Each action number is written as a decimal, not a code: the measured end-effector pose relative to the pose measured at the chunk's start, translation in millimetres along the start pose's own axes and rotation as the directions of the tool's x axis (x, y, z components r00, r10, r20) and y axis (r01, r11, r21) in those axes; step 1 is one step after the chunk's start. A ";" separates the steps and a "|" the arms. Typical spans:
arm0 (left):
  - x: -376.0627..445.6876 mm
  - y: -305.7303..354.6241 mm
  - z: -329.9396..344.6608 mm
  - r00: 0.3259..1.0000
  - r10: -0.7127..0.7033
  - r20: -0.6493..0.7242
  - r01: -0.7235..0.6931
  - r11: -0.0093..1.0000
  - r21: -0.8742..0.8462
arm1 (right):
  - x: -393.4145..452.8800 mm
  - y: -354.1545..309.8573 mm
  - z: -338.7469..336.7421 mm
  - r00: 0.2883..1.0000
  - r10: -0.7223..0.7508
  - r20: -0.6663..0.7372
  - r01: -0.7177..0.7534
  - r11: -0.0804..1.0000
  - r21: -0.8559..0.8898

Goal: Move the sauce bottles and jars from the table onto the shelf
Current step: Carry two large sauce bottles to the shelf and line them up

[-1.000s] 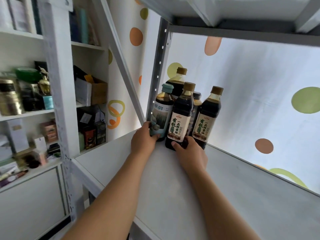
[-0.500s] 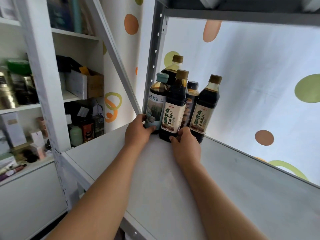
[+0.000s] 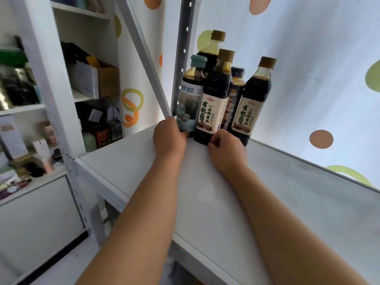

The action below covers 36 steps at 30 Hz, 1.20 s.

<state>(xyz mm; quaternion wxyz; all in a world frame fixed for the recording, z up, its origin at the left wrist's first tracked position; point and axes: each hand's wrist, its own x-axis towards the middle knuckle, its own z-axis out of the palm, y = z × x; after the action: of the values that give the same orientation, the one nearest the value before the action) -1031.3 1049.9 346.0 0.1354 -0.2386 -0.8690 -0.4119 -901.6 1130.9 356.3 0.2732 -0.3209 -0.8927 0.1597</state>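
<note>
Several dark sauce bottles stand upright and close together in the back left corner of the white shelf board (image 3: 277,192). My left hand (image 3: 169,138) grips the base of the teal-capped bottle (image 3: 190,99). My right hand (image 3: 227,150) has its fingers curled at the base of the right soy sauce bottle (image 3: 253,103), and its thumb touches the front soy sauce bottle (image 3: 214,95). Behind these stand a tall brown-capped bottle (image 3: 213,46) and a dark-capped bottle (image 3: 236,85), both partly hidden.
A perforated metal upright (image 3: 183,58) and a slanted brace (image 3: 148,58) stand just left of the bottles. A dotted white sheet (image 3: 318,79) backs the shelf. A white cabinet (image 3: 41,99) with boxes and jars is at the left. The shelf board's right part is bare.
Both hands stay at the bottle bases in the corner. The bottle group sits slightly tighter against the upright, and my view has moved closer.
</note>
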 end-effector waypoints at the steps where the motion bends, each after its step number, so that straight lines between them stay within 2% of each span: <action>1: -6.4 3.1 -3.9 0.999 0.045 0.022 -0.047 0.993 0.109 | -2.1 0.1 -1.2 1.000 -0.014 0.012 0.014 1.000 -0.005; 3: -23.5 11.0 -10.6 0.987 0.090 0.130 -0.125 0.949 0.291 | -6.9 2.2 -2.0 0.998 -0.054 0.044 0.056 0.997 -0.045; 5: -48.5 16.0 -20.7 0.960 0.034 0.276 -0.148 0.902 0.406 | -14.8 2.0 -2.2 0.988 -0.077 0.137 0.096 0.986 -0.139; 9: -104.1 12.3 -58.4 0.863 -0.044 0.503 -0.236 0.846 0.479 | -62.5 -4.1 -20.1 0.931 -0.046 0.363 0.140 0.961 -0.237; 12: -145.1 14.4 -94.9 0.816 -0.074 0.573 -0.263 0.835 0.482 | -105.1 -3.4 -41.0 0.884 -0.073 0.461 0.198 0.953 -0.229; 17: -253.5 15.2 -142.4 0.824 -0.032 0.566 -0.252 0.873 0.417 | -175.1 3.8 -81.5 0.802 -0.141 0.580 0.293 0.940 -0.176; 20: -331.0 8.4 -156.2 0.859 -0.016 0.511 -0.315 0.772 0.553 | -210.0 12.0 -104.6 0.769 -0.230 0.596 0.382 0.913 -0.141; 22: -375.9 10.1 -165.4 0.886 -0.065 0.459 -0.256 0.757 0.601 | -241.4 14.4 -117.9 0.749 -0.320 0.580 0.461 0.880 -0.110; 24: -411.3 15.7 -173.9 0.933 -0.073 0.353 -0.180 0.753 0.633 | -280.0 13.7 -123.3 0.748 -0.435 0.501 0.526 0.849 -0.049; 25: -422.4 18.2 -179.0 0.948 -0.072 0.309 -0.152 0.750 0.643 | -298.7 10.9 -124.0 0.725 -0.489 0.485 0.545 0.838 0.030; 28: -464.4 21.2 -203.2 0.973 -0.116 0.198 -0.056 0.716 0.696 | -364.6 -0.2 -112.7 0.598 -0.599 0.533 0.540 0.792 0.284; 31: -511.8 9.2 -233.1 0.981 -0.172 0.095 0.064 0.739 0.671 | -424.2 -11.0 -97.0 0.563 -0.649 0.512 0.553 0.756 0.349; 36: -636.0 -38.7 -277.5 0.943 -0.333 0.026 0.225 0.690 0.688 | -526.5 -36.9 -93.3 0.428 -0.748 0.507 0.640 0.647 0.415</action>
<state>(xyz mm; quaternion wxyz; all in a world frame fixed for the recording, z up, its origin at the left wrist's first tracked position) -500.7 619.4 219.3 0.0831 -0.0680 -0.9921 -0.0648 -525.0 766.1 245.1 0.0174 0.1745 -0.9636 0.2017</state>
